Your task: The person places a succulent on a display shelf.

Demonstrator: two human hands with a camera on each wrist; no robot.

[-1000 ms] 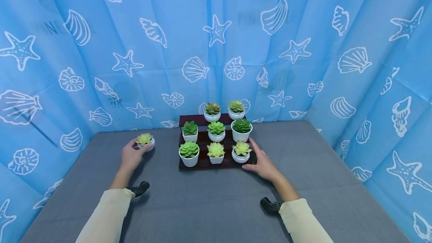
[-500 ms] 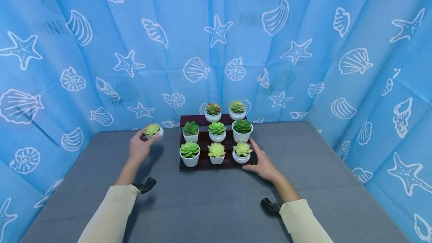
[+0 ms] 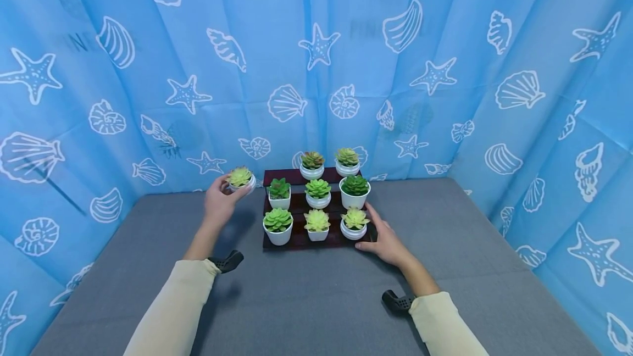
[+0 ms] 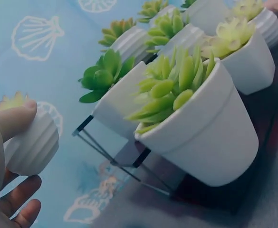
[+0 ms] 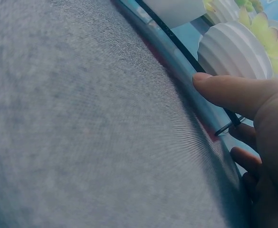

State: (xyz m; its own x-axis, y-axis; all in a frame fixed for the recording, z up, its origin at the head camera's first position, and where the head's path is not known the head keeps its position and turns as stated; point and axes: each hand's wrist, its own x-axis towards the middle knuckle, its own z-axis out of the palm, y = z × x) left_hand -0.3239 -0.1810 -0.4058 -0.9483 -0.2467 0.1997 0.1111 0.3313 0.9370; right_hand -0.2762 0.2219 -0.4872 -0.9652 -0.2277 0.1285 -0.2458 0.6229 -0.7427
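Note:
My left hand (image 3: 220, 200) pinches a small potted succulent (image 3: 240, 178) with pale yellow-green leaves, held up left of the rack's top tier. Its ribbed white pot (image 4: 33, 142) shows between thumb and fingers in the left wrist view. A dark reddish three-tier plant rack (image 3: 301, 243) holds several potted succulents. The top tier (image 3: 280, 175) has bare board at its left, beside a red-tinged succulent (image 3: 312, 160). My right hand (image 3: 388, 242) grips the rack's front right corner, thumb on the front edge and fingers at the side, close to a yellow-green succulent (image 3: 354, 223).
The rack stands on a grey cloth-covered table (image 3: 316, 301). A blue curtain (image 3: 237, 98) with white shell prints hangs right behind it and along both sides. On the rack's left end, a green succulent in a tapered pot (image 3: 278, 226) stands on the lowest tier.
My left hand has lifted the potted succulent and carried it right and back toward the rack's top left. The right hand has stayed at the rack's corner.

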